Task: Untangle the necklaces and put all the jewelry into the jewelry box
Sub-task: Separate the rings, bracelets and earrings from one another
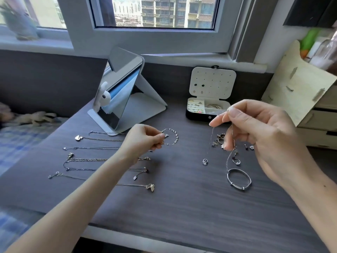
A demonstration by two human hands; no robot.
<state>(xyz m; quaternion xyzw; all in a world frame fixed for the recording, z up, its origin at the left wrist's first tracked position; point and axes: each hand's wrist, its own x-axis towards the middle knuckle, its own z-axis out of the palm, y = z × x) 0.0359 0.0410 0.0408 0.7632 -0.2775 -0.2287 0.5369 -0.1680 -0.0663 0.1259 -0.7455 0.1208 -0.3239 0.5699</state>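
A bedroom: bed (16, 141) beside desk (182, 207) with mirror (116, 99).

The left hand (144, 139) and its forearm lie across the necklaces (91, 159) spread toward the left edge of the desk (182, 207), hiding the middle of most of them. Its curled fingers cover one side of the beaded bracelet (175, 136) they pinch. The right hand (264, 136) hides part of the small loose pieces (219, 140) toward the right edge; most are too small to name. The fine chain (229, 159) it pinches blurs away in places. The contents of the jewelry box (200, 116) are too small to tell. The picture's edges cut off the wooden organizer (299, 92), the blurred plant (20, 21) and both forearms.
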